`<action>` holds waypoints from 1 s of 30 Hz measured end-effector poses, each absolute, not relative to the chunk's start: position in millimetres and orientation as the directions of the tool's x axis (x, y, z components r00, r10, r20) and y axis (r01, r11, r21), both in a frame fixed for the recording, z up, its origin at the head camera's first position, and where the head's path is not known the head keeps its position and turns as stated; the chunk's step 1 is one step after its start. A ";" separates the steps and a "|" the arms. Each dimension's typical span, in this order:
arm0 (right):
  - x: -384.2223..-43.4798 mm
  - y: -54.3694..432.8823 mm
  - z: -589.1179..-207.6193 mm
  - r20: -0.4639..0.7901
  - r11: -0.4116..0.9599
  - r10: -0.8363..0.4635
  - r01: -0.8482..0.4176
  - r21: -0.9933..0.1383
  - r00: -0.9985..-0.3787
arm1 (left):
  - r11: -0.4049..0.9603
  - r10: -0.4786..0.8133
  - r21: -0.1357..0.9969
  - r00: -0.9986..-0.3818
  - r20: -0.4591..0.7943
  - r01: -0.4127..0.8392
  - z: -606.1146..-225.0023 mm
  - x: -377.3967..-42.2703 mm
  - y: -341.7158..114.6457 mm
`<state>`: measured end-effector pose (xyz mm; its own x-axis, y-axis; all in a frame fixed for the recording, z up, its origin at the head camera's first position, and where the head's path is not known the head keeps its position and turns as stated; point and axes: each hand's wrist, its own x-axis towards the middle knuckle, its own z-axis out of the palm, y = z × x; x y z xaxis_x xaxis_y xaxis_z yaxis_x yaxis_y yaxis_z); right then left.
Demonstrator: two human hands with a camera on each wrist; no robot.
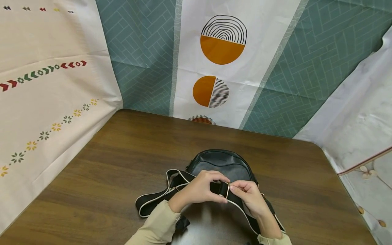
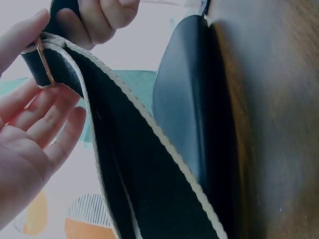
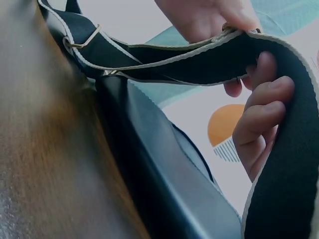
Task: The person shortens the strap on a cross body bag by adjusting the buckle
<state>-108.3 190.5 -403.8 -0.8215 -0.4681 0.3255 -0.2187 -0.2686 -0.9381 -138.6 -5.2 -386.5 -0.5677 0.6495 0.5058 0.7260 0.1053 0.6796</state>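
A black bag [image 1: 220,158] lies on the table, with a black, white-edged strap [image 1: 242,201] in front of it. My left hand [image 1: 199,191] holds the strap at a gold-coloured slide buckle [image 1: 228,190]. In the left wrist view, the thumb is at one edge of the buckle [image 2: 46,62] and the fingers at the other. Just right of the buckle, my right hand [image 1: 249,197] pinches the strap between thumb and fingers. In the right wrist view, its fingers curl against the strap [image 3: 294,144]. Another metal buckle [image 3: 88,38] sits farther along the strap.
Loops of slack strap [image 1: 147,201] lie on the brown wooden table [image 1: 122,163] to the left. A small dark object [image 1: 182,223] is by the left sleeve. Patterned cloths [image 1: 144,68] hang behind the table and at both sides.
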 end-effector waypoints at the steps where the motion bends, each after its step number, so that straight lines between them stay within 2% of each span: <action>1: -108.2 190.5 -403.5 0.320 -0.263 -0.466 -0.216 -0.940 -0.825 | 0.107 0.650 0.671 -0.563 0.511 0.733 -386.5 -139.0 -5.7; 9: -107.0 198.5 -404.0 0.266 -0.193 -0.463 -0.196 -0.961 -0.845 | 0.120 0.616 0.645 -0.566 0.548 0.755 -386.4 -142.8 -12.0; 18: -107.8 200.8 -405.2 0.314 -0.160 -0.446 -0.271 -0.949 -0.838 | 0.145 0.626 0.689 -0.605 0.492 0.710 -384.2 -140.9 -13.0; 30: -107.5 194.9 -405.6 0.299 -0.136 -0.433 -0.267 -0.954 -0.850 | 0.134 0.641 0.677 -0.584 0.498 0.724 -382.3 -138.9 -12.0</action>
